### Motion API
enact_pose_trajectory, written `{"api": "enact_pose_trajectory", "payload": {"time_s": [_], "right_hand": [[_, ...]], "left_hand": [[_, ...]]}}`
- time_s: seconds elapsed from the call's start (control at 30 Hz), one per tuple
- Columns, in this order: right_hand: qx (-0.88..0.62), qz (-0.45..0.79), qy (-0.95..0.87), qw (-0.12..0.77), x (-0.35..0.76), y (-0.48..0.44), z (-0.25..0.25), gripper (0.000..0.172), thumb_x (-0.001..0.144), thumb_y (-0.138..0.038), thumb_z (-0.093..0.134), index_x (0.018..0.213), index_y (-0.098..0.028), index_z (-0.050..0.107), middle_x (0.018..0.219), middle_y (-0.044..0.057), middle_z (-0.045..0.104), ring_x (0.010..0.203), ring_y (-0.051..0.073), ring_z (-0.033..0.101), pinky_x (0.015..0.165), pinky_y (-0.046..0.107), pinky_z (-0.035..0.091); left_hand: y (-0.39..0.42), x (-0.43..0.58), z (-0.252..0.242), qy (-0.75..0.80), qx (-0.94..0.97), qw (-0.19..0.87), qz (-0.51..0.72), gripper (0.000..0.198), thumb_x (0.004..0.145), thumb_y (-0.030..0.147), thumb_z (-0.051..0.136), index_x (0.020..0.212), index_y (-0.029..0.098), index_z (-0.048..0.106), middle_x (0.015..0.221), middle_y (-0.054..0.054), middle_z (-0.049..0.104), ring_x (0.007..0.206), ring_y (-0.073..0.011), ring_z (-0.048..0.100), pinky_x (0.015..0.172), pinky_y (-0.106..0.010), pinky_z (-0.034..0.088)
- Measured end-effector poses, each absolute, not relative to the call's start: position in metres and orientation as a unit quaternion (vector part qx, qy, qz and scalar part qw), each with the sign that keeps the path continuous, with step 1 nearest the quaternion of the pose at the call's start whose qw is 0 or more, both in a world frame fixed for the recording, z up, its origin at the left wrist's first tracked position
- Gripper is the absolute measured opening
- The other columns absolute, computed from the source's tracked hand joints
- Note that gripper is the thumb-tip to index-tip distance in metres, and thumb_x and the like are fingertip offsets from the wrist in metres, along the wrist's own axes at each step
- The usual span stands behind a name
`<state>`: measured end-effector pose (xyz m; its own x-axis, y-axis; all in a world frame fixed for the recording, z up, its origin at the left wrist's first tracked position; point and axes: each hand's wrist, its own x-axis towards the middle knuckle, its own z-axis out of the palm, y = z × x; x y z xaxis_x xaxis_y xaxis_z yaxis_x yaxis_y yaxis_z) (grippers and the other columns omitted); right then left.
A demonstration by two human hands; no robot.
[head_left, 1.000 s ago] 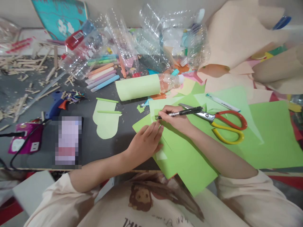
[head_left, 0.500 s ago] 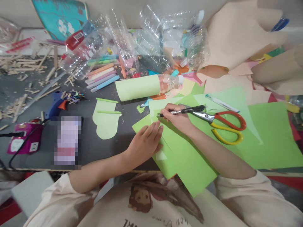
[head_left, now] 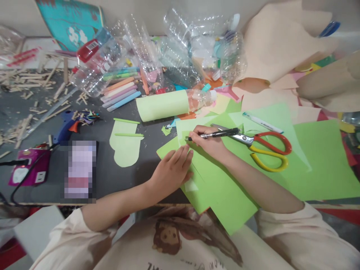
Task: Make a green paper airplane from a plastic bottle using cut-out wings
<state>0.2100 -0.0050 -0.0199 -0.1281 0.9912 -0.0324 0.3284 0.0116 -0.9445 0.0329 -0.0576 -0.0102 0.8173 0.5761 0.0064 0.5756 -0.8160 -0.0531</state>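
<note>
My right hand (head_left: 211, 142) pinches a black pen (head_left: 222, 133), its tip touching a light green paper sheet (head_left: 225, 187) near the sheet's upper left corner. My left hand (head_left: 172, 170) lies flat on the same stack of green sheets, fingers stretched out and pressing the paper down. Red and yellow scissors (head_left: 264, 148) rest on the green paper just right of the pen. A pale green mitten-shaped cutout (head_left: 125, 146) lies on the dark table (head_left: 112, 176) to the left.
A bottle wrapped in pale green paper (head_left: 165, 105) lies behind the sheets. Chalk sticks (head_left: 120, 93), clear plastic bottles (head_left: 180, 48), a blue glue gun (head_left: 66, 125), wooden sticks (head_left: 25, 101) and a pink power strip (head_left: 29, 168) crowd the left and back. Beige paper (head_left: 281, 45) is piled at the right.
The pen tip slid slightly right, then back left over the green sheet. My left hand stayed pressed on the paper.
</note>
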Motion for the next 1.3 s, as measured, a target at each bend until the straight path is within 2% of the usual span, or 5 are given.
{"api": "enact_pose_trajectory", "payload": {"time_s": [0.43, 0.63, 0.83, 1.07, 1.3], "right_hand": [[-0.564, 0.434, -0.596, 0.372, 0.2122, -0.0062, -0.02, 0.032, 0.078, -0.027, 0.053, 0.05, -0.021, 0.04, 0.046, -0.005, 0.044, 0.045, 0.009, 0.039, 0.049, 0.025, 0.03], [-0.602, 0.418, -0.555, 0.393, 0.213, -0.0062, -0.0211, 0.033, 0.076, -0.023, 0.05, 0.048, -0.022, 0.032, 0.043, -0.006, 0.036, 0.043, 0.008, 0.036, 0.051, 0.027, 0.032], [-0.578, 0.412, -0.593, 0.38, 0.2133, -0.0057, -0.0201, 0.033, 0.078, -0.026, 0.052, 0.049, -0.022, 0.038, 0.045, -0.005, 0.042, 0.045, 0.009, 0.039, 0.051, 0.027, 0.033], [-0.603, 0.413, -0.553, 0.399, 0.212, -0.0063, -0.021, 0.033, 0.075, -0.019, 0.049, 0.047, -0.023, 0.031, 0.042, -0.007, 0.035, 0.044, 0.009, 0.033, 0.05, 0.026, 0.032], [-0.59, 0.419, -0.572, 0.388, 0.2124, -0.0052, -0.0229, 0.034, 0.078, -0.024, 0.052, 0.049, -0.022, 0.034, 0.045, -0.006, 0.04, 0.045, 0.009, 0.036, 0.051, 0.027, 0.032]], "left_hand": [[-0.0574, 0.0331, -0.0074, -0.305, -0.952, 0.018, 0.021, 0.05, 0.095, 0.035, 0.042, 0.135, 0.006, 0.048, 0.144, -0.017, 0.047, 0.127, -0.0246, 0.049, 0.102, -0.034, 0.04], [-0.0571, 0.0324, -0.0088, -0.305, -0.952, 0.028, 0.005, 0.048, 0.095, 0.036, 0.042, 0.133, 0.007, 0.05, 0.142, -0.016, 0.05, 0.125, -0.0243, 0.05, 0.101, -0.034, 0.041], [-0.0569, 0.0331, -0.0067, -0.304, -0.952, 0.035, 0.007, 0.047, 0.095, 0.035, 0.042, 0.132, 0.007, 0.051, 0.141, -0.015, 0.051, 0.124, -0.0239, 0.051, 0.1, -0.034, 0.042], [-0.0572, 0.0325, -0.0076, -0.308, -0.951, 0.018, 0.021, 0.048, 0.096, 0.035, 0.04, 0.135, 0.008, 0.049, 0.143, -0.015, 0.049, 0.126, -0.0242, 0.049, 0.102, -0.035, 0.041], [-0.0571, 0.033, -0.0076, -0.307, -0.951, 0.029, 0.014, 0.048, 0.095, 0.035, 0.041, 0.133, 0.008, 0.05, 0.142, -0.015, 0.05, 0.125, -0.0241, 0.05, 0.101, -0.034, 0.041]]}}
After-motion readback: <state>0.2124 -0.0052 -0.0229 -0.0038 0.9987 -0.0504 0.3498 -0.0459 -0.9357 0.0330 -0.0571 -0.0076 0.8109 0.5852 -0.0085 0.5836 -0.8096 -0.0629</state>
